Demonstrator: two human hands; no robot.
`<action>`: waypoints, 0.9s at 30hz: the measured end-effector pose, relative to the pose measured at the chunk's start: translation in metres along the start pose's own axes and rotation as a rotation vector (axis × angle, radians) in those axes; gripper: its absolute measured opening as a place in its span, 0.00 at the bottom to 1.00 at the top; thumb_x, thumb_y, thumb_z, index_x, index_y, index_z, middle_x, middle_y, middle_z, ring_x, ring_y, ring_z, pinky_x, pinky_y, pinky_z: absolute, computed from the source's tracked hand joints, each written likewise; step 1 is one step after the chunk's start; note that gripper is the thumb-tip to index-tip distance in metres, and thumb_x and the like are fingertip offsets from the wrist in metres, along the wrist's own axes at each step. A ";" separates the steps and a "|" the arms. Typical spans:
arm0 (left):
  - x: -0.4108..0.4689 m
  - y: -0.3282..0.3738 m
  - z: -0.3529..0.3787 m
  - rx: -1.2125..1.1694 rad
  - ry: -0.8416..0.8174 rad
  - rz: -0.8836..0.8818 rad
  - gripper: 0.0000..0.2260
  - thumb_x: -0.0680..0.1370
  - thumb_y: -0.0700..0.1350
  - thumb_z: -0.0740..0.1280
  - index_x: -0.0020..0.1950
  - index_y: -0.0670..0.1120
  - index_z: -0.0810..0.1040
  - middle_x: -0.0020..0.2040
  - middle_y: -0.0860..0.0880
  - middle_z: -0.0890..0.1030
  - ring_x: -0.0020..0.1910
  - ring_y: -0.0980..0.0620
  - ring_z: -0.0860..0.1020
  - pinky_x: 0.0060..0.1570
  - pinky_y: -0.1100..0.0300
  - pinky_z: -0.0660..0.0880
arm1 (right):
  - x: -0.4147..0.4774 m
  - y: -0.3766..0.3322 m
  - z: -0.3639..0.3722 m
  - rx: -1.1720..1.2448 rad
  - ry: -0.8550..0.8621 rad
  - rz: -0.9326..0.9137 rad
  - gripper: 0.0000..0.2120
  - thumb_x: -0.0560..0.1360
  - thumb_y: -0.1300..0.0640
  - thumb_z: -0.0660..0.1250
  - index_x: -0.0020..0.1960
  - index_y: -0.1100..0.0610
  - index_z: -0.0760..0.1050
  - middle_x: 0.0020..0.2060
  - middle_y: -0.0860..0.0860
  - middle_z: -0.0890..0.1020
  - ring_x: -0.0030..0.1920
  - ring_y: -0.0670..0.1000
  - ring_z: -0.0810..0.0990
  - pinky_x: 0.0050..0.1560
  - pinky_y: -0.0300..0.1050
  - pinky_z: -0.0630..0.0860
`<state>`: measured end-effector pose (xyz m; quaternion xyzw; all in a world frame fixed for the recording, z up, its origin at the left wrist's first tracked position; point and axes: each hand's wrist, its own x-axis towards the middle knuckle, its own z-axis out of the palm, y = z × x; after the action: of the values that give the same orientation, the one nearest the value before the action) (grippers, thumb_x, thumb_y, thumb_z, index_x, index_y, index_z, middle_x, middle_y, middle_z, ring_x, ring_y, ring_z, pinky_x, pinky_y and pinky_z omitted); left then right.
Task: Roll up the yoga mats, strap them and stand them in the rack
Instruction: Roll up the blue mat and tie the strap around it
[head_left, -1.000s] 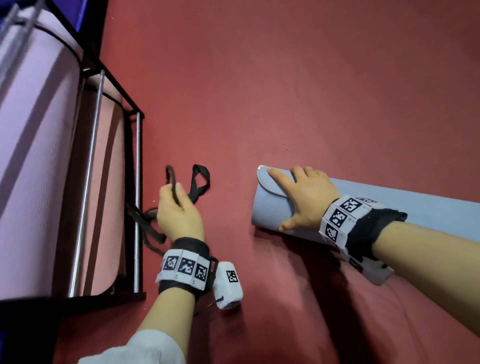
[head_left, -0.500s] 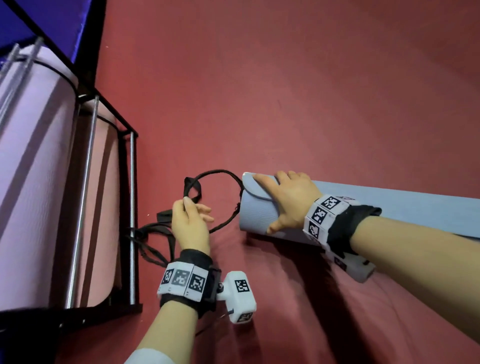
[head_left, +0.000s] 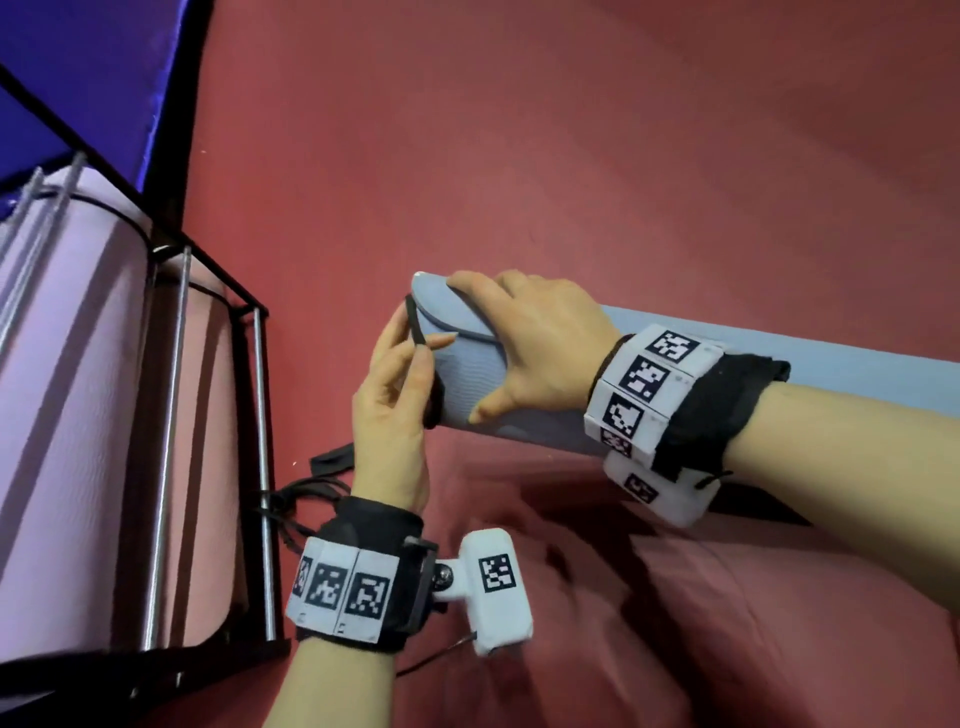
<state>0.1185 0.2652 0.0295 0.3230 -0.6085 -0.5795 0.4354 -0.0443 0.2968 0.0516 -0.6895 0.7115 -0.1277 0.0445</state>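
Observation:
A rolled light blue yoga mat (head_left: 470, 384) lies on the red floor, its near end raised a little. My right hand (head_left: 535, 345) rests on top of that end, with the fingers spread over the loose flap and the thumb down the near side. My left hand (head_left: 397, 410) pinches a black strap (head_left: 415, 325) at the mat's end, and the loop sits against the rim. The rest of the strap (head_left: 330, 460) trails down behind my left wrist toward the rack.
A black metal rack (head_left: 249, 395) with chrome bars stands at the left. It holds two rolled pink mats (head_left: 78, 415), each with a black strap. Red floor (head_left: 519, 156) stretches beyond. A purple wall (head_left: 98, 67) rises behind the rack.
My left hand has carried the strap loop from the floor by the rack up to the end of the blue mat. My right hand has kept hold of the roll.

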 end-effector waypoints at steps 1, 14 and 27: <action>0.001 0.003 -0.005 0.000 -0.011 0.005 0.10 0.74 0.54 0.64 0.48 0.54 0.84 0.71 0.55 0.70 0.69 0.51 0.69 0.60 0.52 0.72 | 0.000 -0.005 -0.001 -0.002 0.014 -0.006 0.54 0.55 0.29 0.71 0.73 0.49 0.54 0.55 0.55 0.75 0.52 0.59 0.76 0.52 0.54 0.73; -0.013 -0.008 -0.034 0.569 -0.137 0.051 0.17 0.78 0.49 0.58 0.65 0.63 0.66 0.68 0.51 0.66 0.65 0.70 0.64 0.63 0.78 0.58 | -0.032 -0.038 0.025 0.062 -0.131 -0.087 0.53 0.57 0.32 0.74 0.72 0.59 0.59 0.61 0.54 0.74 0.57 0.57 0.74 0.58 0.53 0.70; -0.033 -0.017 -0.034 0.510 -0.078 0.056 0.16 0.76 0.54 0.57 0.63 0.58 0.69 0.68 0.52 0.66 0.68 0.66 0.63 0.64 0.76 0.58 | 0.002 -0.055 0.024 0.597 -0.144 0.235 0.18 0.80 0.49 0.59 0.33 0.53 0.63 0.33 0.48 0.71 0.41 0.53 0.71 0.43 0.46 0.66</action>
<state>0.1612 0.2783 0.0059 0.3826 -0.7601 -0.4069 0.3320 0.0145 0.2906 0.0424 -0.5664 0.7125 -0.2754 0.3093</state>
